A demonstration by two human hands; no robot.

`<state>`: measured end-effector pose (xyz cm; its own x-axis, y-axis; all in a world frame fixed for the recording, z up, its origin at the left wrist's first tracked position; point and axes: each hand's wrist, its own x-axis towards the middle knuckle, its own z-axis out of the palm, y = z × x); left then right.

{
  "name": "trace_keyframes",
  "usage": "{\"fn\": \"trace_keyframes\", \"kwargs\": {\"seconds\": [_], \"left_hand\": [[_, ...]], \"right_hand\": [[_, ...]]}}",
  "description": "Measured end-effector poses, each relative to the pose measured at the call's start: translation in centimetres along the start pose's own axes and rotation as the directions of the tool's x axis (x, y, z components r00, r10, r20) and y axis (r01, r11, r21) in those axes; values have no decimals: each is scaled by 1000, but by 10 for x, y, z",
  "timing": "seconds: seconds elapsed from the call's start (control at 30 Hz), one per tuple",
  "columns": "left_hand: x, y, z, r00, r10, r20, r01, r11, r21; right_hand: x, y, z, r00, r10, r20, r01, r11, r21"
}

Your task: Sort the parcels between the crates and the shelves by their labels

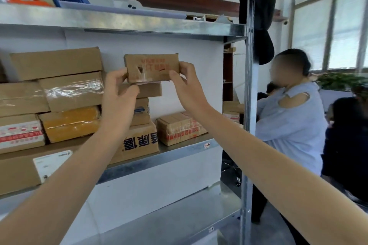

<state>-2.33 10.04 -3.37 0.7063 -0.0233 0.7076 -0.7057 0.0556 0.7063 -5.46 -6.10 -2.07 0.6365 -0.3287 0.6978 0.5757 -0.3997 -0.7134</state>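
My left hand [119,95] pinches the lower left corner of a small cardboard parcel [152,66], thumb and fingers clamped on it. My right hand [186,83] grips its right end the same way. I hold it upright just above the middle stack of boxes [139,141] on the steel shelf [185,152]. A red-taped parcel [179,128] sits toward the shelf's right end.

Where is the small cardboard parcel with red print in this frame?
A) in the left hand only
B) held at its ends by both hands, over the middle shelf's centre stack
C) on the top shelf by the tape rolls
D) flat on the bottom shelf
B: the left hand and right hand each grip one end of the small cardboard parcel above the stacked boxes.
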Motion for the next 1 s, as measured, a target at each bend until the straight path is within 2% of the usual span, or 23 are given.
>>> {"fn": "trace_keyframes", "kwargs": {"seconds": [0.13,0.3,0.43,0.6,0.77,0.9,1.0], "left_hand": [[-39,1,-17,999,-40,32,45,983,-179],[-110,-22,-49,999,-14,31,17,995,-94],[-152,-57,-76,980,-194,-53,191,980,-64],[-178,-79,-103,920,-372,-127,355,925,-137],[-193,-86,-138,861,-469,-196,450,883,-135],[-206,-89,-167,799,-523,-297,526,847,-77],[-211,-87,-185,786,-531,-317,544,837,-55]], "right_hand": [[-51,-7,-8,1000,-1,-10,2,996,87],[-124,18,-1,982,185,29,-187,962,197],[-160,39,20,956,289,51,-294,935,198],[-185,57,55,916,399,34,-400,903,157],[-212,69,86,871,456,181,-482,865,141],[-230,72,107,853,392,345,-409,912,-25],[-234,72,119,824,364,433,-375,925,-63]]}}
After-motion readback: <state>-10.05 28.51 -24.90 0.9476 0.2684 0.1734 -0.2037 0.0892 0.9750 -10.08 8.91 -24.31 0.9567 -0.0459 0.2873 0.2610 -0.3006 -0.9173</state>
